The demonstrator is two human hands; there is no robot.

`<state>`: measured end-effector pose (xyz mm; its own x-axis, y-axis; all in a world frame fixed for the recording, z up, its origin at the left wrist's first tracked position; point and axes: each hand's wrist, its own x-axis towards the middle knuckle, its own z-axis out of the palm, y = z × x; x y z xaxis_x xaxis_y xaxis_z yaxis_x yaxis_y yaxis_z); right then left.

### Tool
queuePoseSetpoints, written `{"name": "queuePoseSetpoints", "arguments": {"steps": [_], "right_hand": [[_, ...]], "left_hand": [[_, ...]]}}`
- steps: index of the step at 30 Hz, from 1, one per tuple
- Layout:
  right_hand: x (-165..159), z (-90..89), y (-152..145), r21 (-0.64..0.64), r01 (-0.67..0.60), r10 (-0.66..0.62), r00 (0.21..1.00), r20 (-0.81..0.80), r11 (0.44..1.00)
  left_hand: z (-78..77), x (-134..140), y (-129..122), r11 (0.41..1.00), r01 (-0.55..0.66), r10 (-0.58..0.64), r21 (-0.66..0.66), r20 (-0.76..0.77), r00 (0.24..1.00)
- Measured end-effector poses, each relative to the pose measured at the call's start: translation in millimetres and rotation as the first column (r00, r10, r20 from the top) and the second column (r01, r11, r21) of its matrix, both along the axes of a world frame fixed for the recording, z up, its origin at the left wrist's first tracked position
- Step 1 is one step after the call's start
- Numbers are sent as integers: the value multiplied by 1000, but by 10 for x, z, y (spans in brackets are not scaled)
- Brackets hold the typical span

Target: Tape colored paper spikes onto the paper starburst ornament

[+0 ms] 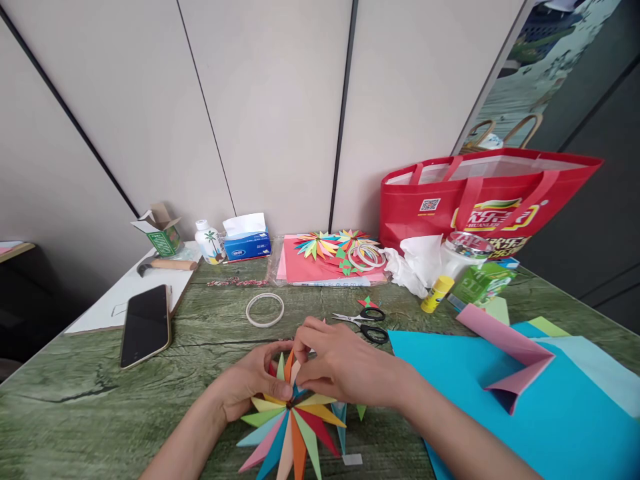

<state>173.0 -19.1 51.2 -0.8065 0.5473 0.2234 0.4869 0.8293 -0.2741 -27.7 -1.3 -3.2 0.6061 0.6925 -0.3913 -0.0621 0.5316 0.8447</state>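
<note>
A many-pointed folded paper star in many colours is at the near middle of the table. My left hand is closed on its upper left side, thumb on top near the centre. My right hand pinches at the star's upper points, its fingers bent and partly hiding them. A light blue folded paper piece and a small strip of whitish tape lie at the star's right. Beyond my hands are scissors with black handles and a roll of tape.
A large blue paper sheet with a folded pink paper covers the right side. Behind stand a yellow glue stick, a red bag, two finished stars and a tissue pack. A phone and hammer lie left.
</note>
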Motion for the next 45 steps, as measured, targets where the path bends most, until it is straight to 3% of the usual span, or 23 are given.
{"name": "queuePoseSetpoints", "arguments": {"steps": [9, 16, 28, 33, 40, 45], "right_hand": [[-54, 19, -28, 52, -28, 24, 996, 81, 998], [-139, 36, -140, 246, -31, -30, 971, 239, 969], [-176, 70, -183, 335, -11, -85, 959, 271, 942], [-137, 72, -153, 318, 5, -92, 962, 257, 948], [-42, 93, -64, 316, 101, -171, 964, 201, 943], [20, 135, -29, 168, 215, -233, 967, 98, 962]], "left_hand": [[14, 17, -5, 1000, 25, -25, -8, -24, 999], [-23, 21, -9, 999, 45, -45, 5, -35, 998], [-14, 8, 7, 1000, 3, -3, -29, 27, 1000], [-9, -18, 12, 999, -7, 10, -54, 52, 999], [58, -41, 26, 995, -93, 91, -45, -39, 995], [95, -13, 21, 989, -150, 150, 11, -54, 987]]}}
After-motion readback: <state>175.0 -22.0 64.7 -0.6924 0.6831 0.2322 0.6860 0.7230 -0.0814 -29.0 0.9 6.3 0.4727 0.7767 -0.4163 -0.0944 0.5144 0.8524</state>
